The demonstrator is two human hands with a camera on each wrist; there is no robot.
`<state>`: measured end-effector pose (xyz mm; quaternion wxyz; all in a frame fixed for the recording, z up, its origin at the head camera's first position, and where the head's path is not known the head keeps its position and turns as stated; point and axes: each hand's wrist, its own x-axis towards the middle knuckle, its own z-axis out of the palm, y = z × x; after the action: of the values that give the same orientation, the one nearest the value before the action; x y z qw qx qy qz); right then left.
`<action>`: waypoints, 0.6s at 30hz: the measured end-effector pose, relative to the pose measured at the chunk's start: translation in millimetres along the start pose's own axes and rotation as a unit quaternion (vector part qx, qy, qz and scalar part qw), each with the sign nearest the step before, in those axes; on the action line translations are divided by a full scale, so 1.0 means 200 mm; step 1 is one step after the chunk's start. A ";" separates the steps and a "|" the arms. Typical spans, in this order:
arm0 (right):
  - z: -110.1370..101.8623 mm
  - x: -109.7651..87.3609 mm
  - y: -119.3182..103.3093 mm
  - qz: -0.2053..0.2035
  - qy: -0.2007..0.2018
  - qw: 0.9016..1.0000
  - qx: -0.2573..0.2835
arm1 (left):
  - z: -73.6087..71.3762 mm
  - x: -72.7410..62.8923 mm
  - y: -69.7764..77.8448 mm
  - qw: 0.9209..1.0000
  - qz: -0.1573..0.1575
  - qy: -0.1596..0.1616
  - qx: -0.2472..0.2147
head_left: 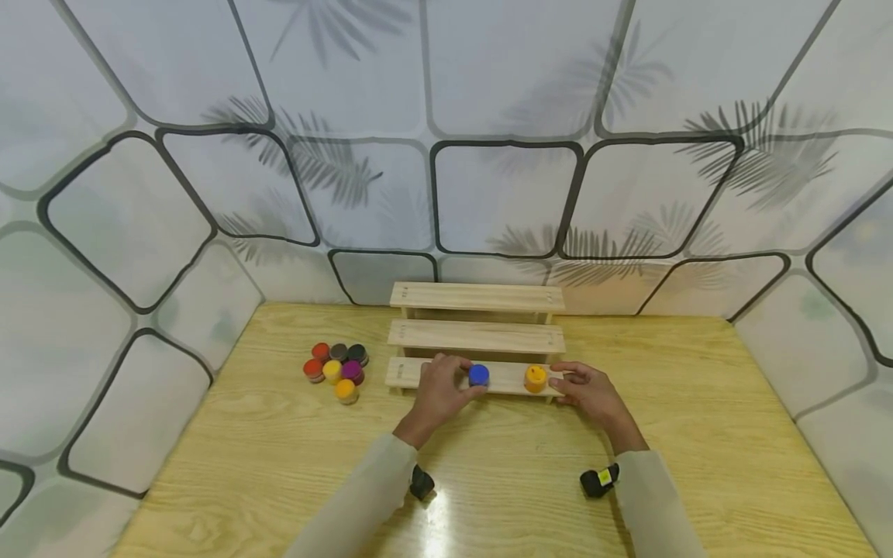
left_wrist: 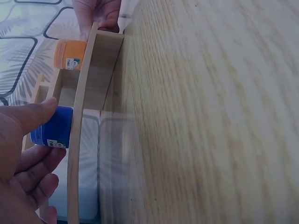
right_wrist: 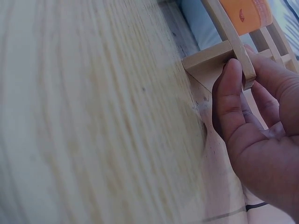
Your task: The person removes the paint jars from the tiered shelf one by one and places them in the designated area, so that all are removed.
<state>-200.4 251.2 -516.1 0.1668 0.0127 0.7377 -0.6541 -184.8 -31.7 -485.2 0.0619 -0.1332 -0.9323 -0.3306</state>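
Note:
My left hand [head_left: 441,389] holds a small blue paint jar [head_left: 478,375] between thumb and fingers, at the lowest step [head_left: 505,377] of a three-step wooden rack [head_left: 474,335]. In the left wrist view the jar's base is right at the board, its label [left_wrist: 57,143] facing out. An orange-yellow paint jar [head_left: 536,379] stands upright on the same step, farther right. My right hand [head_left: 591,394] pinches that step's right end; the right wrist view shows the thumb [right_wrist: 232,88] on one side of the board and fingers on the other.
Left of the rack, several paint jars sit grouped on the wooden table [head_left: 244,457], among them a red jar [head_left: 313,370], a purple jar [head_left: 352,372] and a front yellow jar [head_left: 346,390]. A patterned cloth wall [head_left: 502,201] rises right behind the rack.

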 end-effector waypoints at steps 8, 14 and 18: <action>0.00 0.00 0.00 -0.001 0.004 1.000 0.004 | -0.01 0.00 0.00 1.000 0.000 0.004 0.013; 0.01 -0.01 0.00 -0.003 0.014 1.000 0.005 | -0.02 -0.01 -0.01 1.000 -0.009 -0.002 0.012; 0.01 -0.01 0.00 0.000 0.016 1.000 0.002 | -0.05 -0.01 -0.01 1.000 -0.012 -0.001 -0.008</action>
<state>-198.7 248.7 -515.4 0.1543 0.0234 0.7388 -0.6556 -183.5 -40.7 -479.2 0.0557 -0.1228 -0.9311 -0.3388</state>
